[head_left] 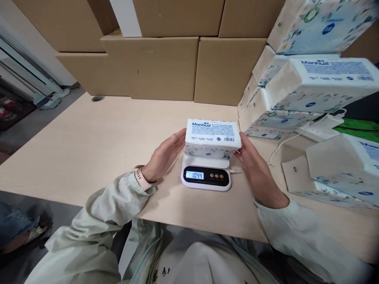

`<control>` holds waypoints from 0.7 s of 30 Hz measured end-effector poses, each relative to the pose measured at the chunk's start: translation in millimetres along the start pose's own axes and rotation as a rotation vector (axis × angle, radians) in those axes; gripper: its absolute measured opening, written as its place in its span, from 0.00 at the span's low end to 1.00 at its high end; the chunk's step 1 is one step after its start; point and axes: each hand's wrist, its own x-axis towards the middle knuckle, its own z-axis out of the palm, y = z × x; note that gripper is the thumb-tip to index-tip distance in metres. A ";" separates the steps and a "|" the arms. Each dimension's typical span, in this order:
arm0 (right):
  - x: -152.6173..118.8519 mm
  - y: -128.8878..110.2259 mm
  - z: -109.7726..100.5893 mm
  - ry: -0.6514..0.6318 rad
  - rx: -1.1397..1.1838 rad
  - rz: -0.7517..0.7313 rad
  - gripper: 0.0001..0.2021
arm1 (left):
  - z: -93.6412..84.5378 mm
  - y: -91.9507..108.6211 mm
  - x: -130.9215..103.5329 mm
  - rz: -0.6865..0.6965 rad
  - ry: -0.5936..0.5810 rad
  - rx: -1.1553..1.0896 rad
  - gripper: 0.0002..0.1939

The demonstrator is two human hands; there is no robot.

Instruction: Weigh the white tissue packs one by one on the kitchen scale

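A white pack of tissues [211, 138] printed "Manhua" in blue lies on a white digital kitchen scale [205, 184]. The scale's lit display seems to read 104.4. My left hand [164, 156], with a pale pink watch band at the wrist, has its fingers against the pack's left end. At the opposite end, my right hand [256, 169] presses its fingers to the pack's side, so the pack is held between both hands. The fingertips behind the pack are partly hidden.
Stacked tissue packs [322, 85] rise at the right, with more packs [340, 169] nearer me. A white cable [280, 146] runs among them. Cardboard boxes [162, 69] line the table's back. The wooden table [97, 150] has a cable hole [97, 98] at back left.
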 end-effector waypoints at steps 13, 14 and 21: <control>10.9 -72.6 161.3 -0.620 -0.038 0.080 0.52 | -70.0 32.3 -123.6 0.149 0.659 0.534 0.46; 15.5 -70.8 171.3 -0.647 -0.066 0.129 0.51 | -82.9 28.4 -128.9 0.154 0.704 0.708 0.56; 27.8 -64.2 178.3 -0.538 -0.079 0.121 0.47 | -152.0 39.3 -85.7 0.381 0.403 1.464 0.44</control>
